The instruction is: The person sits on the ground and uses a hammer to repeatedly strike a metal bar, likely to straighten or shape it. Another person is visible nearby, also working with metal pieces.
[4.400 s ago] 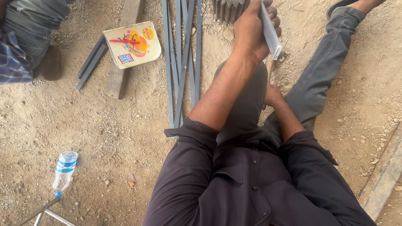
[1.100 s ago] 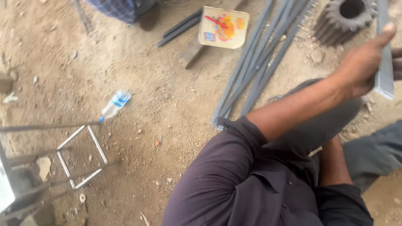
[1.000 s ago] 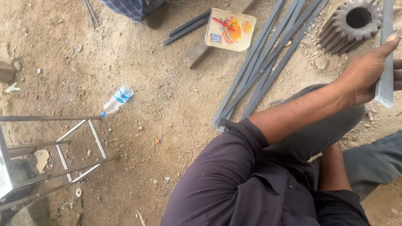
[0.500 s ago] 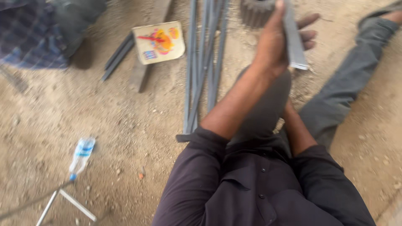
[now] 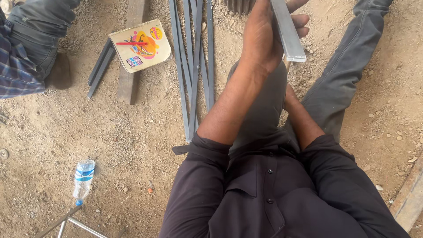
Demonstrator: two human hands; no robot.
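The flat steel bar [image 5: 287,28] stands up in front of me, raised off the ground above my lap, its cut lower end squared off and bare. My left hand [image 5: 263,35] has it: the fingers [image 5: 301,20] wrap round the far side and close on it, palm pressed to the near face. To hold it well, I judge the grip should sit low enough that the long part above does not lever against my wrist, and the thumb side should stay clear of the sawn corner, which looks sharp. My right hand [image 5: 288,93] is down between my knees, mostly hidden behind the left forearm; I cannot tell whether its fingers are open or closed, or whether they hold anything.

The bar is smooth, pale grey, dull in sheen, with straight edges. Just beyond it a toothed gear [image 5: 240,5] shows at the top edge, dark and ridged. To the left a bundle of long grey steel strips [image 5: 194,66] lies on the dirt ground [image 5: 88,128], which is sandy, loose and pebbled. Further left, a bright printed cardboard packet [image 5: 141,45] rests on a wooden plank [image 5: 130,66] beside short dark bars. A clear plastic bottle [image 5: 83,178] lies near a thin metal frame [image 5: 70,222]. Another person's legs [image 5: 31,39] sit at the upper left.
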